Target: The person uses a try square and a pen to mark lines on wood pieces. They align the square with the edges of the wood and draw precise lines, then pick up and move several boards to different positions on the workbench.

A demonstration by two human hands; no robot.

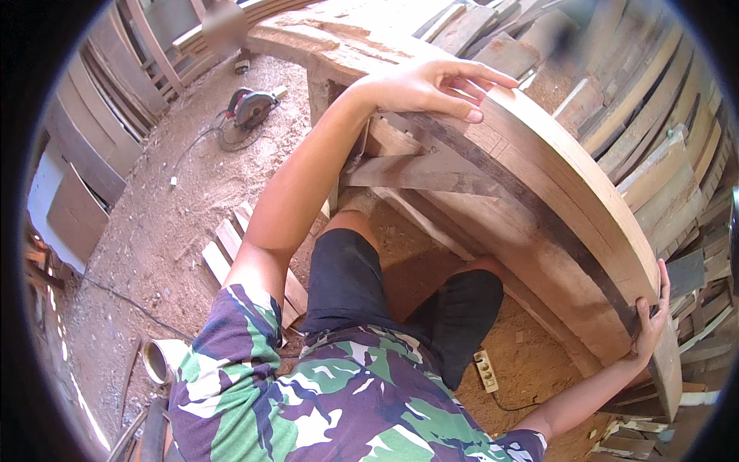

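A long, pale wooden plank [566,165] stands on its edge along the near side of a wooden workbench [539,219], looking curved in the fisheye view. At its far left end, my left hand [435,88] grips it, fingers stretched over the top edge and thumb against the near face. My right hand [653,316] holds the near right end, with the thumb on the face toward me and the fingers round the end. Parts of the fingers on the far side are hidden by the wood.
A circular saw [254,109] with its cord lies on the sawdust-covered floor at left. Wood strips [223,250] lie beside my leg. A power strip [486,371] is on the floor under the bench. Stacked boards [654,146] fill the right side. A white bucket-like container [160,360] stands at lower left.
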